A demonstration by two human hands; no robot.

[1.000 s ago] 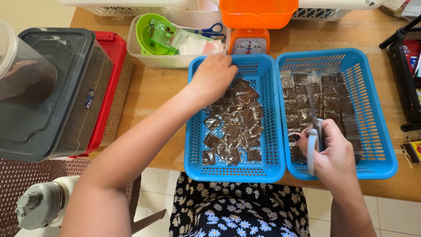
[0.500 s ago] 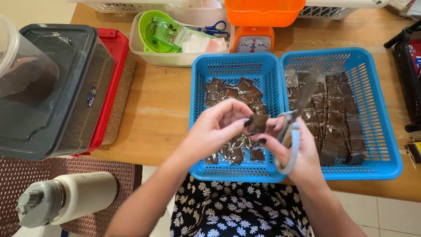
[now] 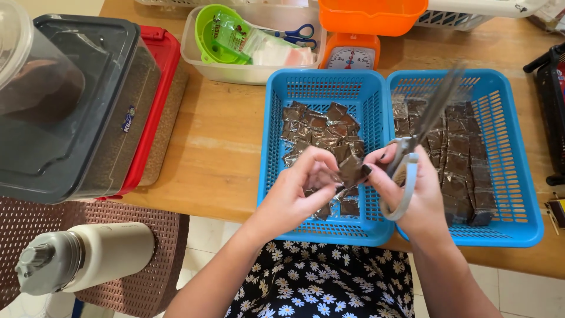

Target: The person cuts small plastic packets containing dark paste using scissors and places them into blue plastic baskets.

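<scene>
My left hand (image 3: 297,194) and my right hand (image 3: 412,197) meet over the front of the left blue basket (image 3: 272,147). Between their fingertips they pinch one small clear packet of dark brown stuff (image 3: 350,169). My right hand also carries grey-handled scissors (image 3: 412,150), whose blades point up and away over the right blue basket (image 3: 521,176). Loose dark packets (image 3: 318,126) lie heaped in the left basket. In the right basket, joined packets (image 3: 462,159) lie flat in rows.
An orange scale (image 3: 352,53) stands behind the baskets. A clear tub (image 3: 226,68) holds a green bowl and blue scissors. Dark-lidded and red-lidded bins (image 3: 76,112) sit at left. A cream flask (image 3: 88,256) lies on a woven seat. A black rack (image 3: 553,100) is at right.
My left hand came back from the far end of the left basket to meet my right hand. Both hands now pinch one packet, and the scissors tilted upward.
</scene>
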